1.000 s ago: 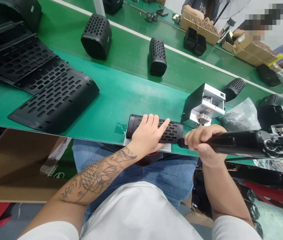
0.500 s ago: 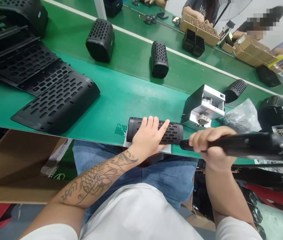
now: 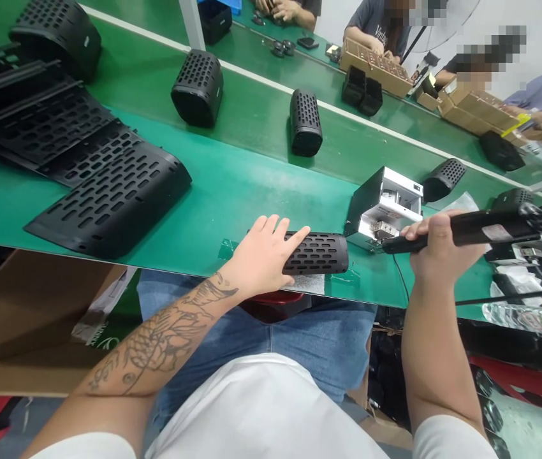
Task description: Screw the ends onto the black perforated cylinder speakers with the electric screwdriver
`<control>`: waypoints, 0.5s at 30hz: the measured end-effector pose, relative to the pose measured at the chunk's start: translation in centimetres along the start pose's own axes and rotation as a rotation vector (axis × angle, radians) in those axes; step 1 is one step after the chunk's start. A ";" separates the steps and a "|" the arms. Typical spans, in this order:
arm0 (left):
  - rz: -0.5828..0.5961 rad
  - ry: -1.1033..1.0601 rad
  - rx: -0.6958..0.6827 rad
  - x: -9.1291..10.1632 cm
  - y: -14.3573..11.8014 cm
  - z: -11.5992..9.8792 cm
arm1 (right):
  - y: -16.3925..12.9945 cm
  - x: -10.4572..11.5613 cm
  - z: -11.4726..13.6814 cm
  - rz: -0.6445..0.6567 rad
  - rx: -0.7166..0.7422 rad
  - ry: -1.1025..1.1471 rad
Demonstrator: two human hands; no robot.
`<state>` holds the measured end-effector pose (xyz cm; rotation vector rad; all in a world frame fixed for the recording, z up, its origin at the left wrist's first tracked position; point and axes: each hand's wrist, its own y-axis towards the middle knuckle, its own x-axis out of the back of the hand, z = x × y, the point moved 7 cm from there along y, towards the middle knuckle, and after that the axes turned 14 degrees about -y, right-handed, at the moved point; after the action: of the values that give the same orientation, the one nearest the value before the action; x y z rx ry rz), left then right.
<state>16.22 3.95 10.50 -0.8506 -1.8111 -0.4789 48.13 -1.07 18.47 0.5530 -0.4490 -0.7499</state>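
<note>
My left hand point(image 3: 265, 255) lies on a black perforated housing point(image 3: 321, 253), fingers spread and stretched out, covering its left end. The housing rests lengthwise near the front edge of the green bench, partly over a pale pad point(image 3: 310, 284). In my right hand point(image 3: 436, 248), fingers wrapped round it, is a black electric screwdriver point(image 3: 479, 231). Its front end points left and reaches the lower front of a small silver and black screw feeder point(image 3: 386, 210). Whether a screw sits on the bit is too small to tell.
Stacked black perforated panels point(image 3: 113, 191) cover the bench's left side. Several black housings, one of them upright point(image 3: 197, 89), stand along the green belt point(image 3: 252, 102). An open carton point(image 3: 36, 306) is below left. Co-workers sit across, near cardboard trays point(image 3: 376, 67).
My right hand has raised the screwdriver away from the housing's right end to the screw feeder. My left hand has slid slightly left on the housing, its fingers more spread.
</note>
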 end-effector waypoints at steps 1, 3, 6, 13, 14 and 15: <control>0.002 -0.002 0.008 0.1 -0.1 0.5 | -0.8 -0.1 1.4 0.033 -0.008 0.050; 0.020 -0.012 0.019 -0.2 -0.2 1.2 | -2.6 -0.9 4.6 0.118 -0.017 0.208; 0.017 -0.023 0.017 -0.5 -0.3 1.2 | -5.8 -3.9 8.6 0.333 -0.053 0.424; -0.010 -0.054 0.003 -0.5 -0.6 0.7 | -9.1 -10.2 11.4 0.514 0.032 0.533; -0.011 -0.059 0.001 -0.4 -0.6 0.6 | -9.0 -10.6 11.2 0.507 0.034 0.515; -0.012 -0.063 0.001 -0.4 -0.6 0.6 | -9.0 -10.9 11.1 0.508 0.033 0.492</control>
<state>15.48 3.83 9.90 -0.8633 -1.8748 -0.4634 30.20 -1.88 19.44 0.5994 -0.1292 -0.1073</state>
